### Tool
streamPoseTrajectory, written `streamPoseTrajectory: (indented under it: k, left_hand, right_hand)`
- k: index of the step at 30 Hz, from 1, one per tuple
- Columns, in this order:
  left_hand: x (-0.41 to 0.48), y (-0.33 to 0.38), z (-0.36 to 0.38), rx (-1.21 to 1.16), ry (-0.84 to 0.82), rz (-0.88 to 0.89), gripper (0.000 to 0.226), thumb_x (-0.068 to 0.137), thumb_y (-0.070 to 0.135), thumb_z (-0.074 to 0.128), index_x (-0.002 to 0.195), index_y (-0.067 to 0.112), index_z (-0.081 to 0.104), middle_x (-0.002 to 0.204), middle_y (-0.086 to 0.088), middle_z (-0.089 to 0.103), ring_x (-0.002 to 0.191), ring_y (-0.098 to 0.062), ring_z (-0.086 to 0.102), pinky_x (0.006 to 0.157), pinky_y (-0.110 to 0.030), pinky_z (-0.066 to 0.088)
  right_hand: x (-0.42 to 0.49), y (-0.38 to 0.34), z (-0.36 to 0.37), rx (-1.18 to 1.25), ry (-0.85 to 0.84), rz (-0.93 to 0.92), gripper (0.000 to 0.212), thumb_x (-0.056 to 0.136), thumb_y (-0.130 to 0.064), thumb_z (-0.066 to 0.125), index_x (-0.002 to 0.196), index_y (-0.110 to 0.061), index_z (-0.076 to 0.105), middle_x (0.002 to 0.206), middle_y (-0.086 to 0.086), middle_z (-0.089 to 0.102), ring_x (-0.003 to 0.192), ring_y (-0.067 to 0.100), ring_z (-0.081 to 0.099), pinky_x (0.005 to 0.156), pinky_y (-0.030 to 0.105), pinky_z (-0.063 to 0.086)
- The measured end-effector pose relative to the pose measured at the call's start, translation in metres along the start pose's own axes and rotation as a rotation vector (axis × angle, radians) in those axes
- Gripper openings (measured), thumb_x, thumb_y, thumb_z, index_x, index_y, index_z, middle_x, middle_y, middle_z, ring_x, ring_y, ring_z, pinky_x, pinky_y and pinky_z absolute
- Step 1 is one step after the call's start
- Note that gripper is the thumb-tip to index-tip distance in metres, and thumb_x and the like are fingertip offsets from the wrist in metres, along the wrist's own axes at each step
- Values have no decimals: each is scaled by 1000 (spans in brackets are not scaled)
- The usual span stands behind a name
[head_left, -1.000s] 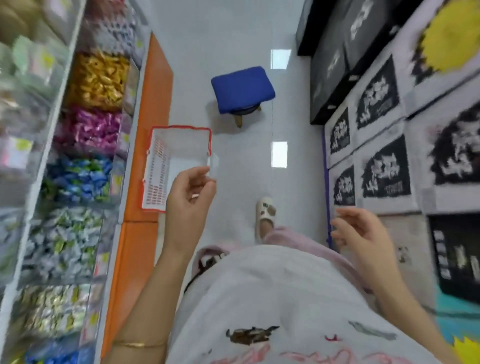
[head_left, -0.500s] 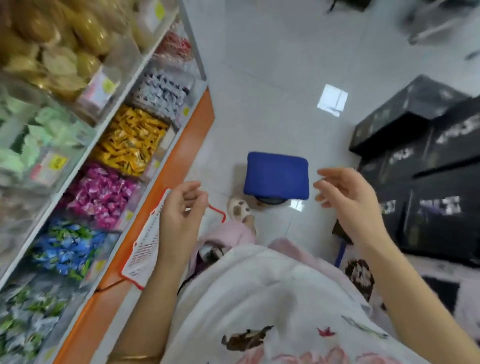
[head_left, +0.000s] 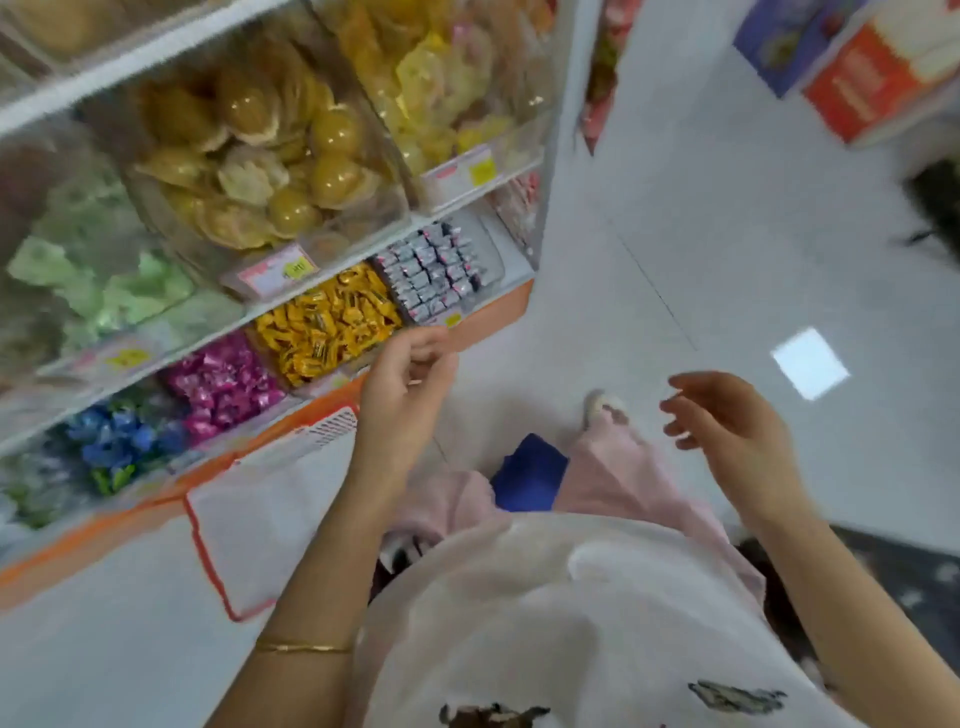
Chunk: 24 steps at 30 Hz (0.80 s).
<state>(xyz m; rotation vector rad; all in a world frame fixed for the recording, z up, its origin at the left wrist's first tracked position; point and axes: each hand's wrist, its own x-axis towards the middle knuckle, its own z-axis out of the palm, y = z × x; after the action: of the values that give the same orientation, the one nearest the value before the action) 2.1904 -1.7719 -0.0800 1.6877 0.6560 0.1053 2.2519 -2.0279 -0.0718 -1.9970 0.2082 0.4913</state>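
The left hand is being held up with its fingers curled in toward the thumb. Whether anything is being pinched between them cannot be told through the blur. The right hand is being held well apart from it, across the body, with its fingers loosely spread and nothing being gripped.

The yellow candies are being kept in a clear bin on the shelf, just beyond and to the left of the left hand's fingertips, and are not being touched. Just beyond the left hand, silver-wrapped candies are being displayed in the next bin. To its left, pink candies are being shown, with blue candies further left again.

Below and to the left of the left hand, a basket with a red rim is being seen on the floor, against the orange base of the shelf, and one edge of it is being hidden by the left forearm. A thin gold bracelet is being worn on that forearm, well below the hand. Between the two hands and lower down, a blue stool is being partly covered by pink trouser legs.
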Motion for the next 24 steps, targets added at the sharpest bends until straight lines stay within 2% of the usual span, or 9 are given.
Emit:
streamPoseTrajectory:
  k: [3, 7, 10, 13, 15, 16, 18, 21, 24]
  left_hand:
    - [27, -24, 39, -35, 219, -55, 22, 90, 7, 56, 101, 26, 58, 97, -5, 61, 95, -25, 59, 89, -42, 49]
    - [64, -73, 62, 21, 376, -72, 21, 89, 11, 57, 107, 21, 59, 93, 9, 61, 88, -7, 59, 81, -20, 47]
    - [99, -125, 56, 104, 468, -59, 23, 88, 15, 59, 111, 20, 58, 93, 15, 60, 85, 1, 58, 75, -12, 46]
    - [140, -183, 46, 168, 564, 61, 25, 88, 10, 58, 112, 17, 58, 92, 14, 59, 81, 11, 54, 69, -2, 39]
    - [166, -219, 40, 255, 600, 156, 26, 88, 10, 57, 113, 17, 56, 96, 5, 60, 80, 7, 53, 67, -4, 40]
    - [178, -236, 36, 299, 622, 206, 26, 88, 11, 57, 113, 19, 55, 98, 2, 59, 80, 4, 53, 66, -7, 42]
    - [201, -266, 29, 383, 667, 310, 26, 88, 17, 55, 114, 25, 53, 100, 1, 57, 80, 0, 54, 66, -9, 43]
    - [223, -300, 27, 461, 704, 451, 27, 86, 21, 53, 111, 31, 50, 99, 6, 52, 81, 0, 54, 67, -8, 41]
    - [227, -318, 34, 477, 679, 522, 26, 85, 22, 53, 109, 31, 51, 98, 7, 51, 82, -3, 54, 68, -7, 40]
  right_hand:
    - [101, -8, 4, -140, -256, -101, 19, 87, -3, 56, 96, -19, 62, 89, 10, 67, 65, 17, 62, 62, 27, 51]
    - [197, -10, 54, -362, -535, -326, 18, 88, -3, 55, 100, -15, 60, 89, 12, 66, 73, 26, 63, 73, 34, 49]
    - [249, 5, 116, -433, -657, -464, 21, 88, -1, 54, 104, -11, 60, 90, 9, 64, 75, 24, 60, 74, 28, 47]
    - [290, 36, 183, -475, -692, -647, 20, 88, -1, 56, 105, -8, 63, 90, 2, 60, 72, 13, 56, 71, 15, 44]
    - [313, 55, 223, -461, -673, -791, 19, 89, -2, 55, 104, -8, 65, 87, -3, 62, 66, 5, 53, 64, 5, 38]
    - [324, 63, 241, -431, -655, -864, 18, 89, -3, 55, 102, -9, 66, 85, -8, 61, 65, 4, 52, 62, 5, 38]
    - [340, 78, 269, -398, -621, -1022, 17, 90, -6, 55, 101, -12, 67, 81, -14, 59, 68, 3, 52, 61, 8, 37]
    - [353, 99, 299, -440, -531, -1282, 18, 88, -9, 56, 103, -11, 68, 87, -3, 61, 80, 14, 53, 72, 19, 40]
    - [352, 112, 312, -509, -446, -1458, 21, 87, -11, 56, 104, -8, 68, 92, 8, 67, 88, 26, 54, 81, 32, 39]
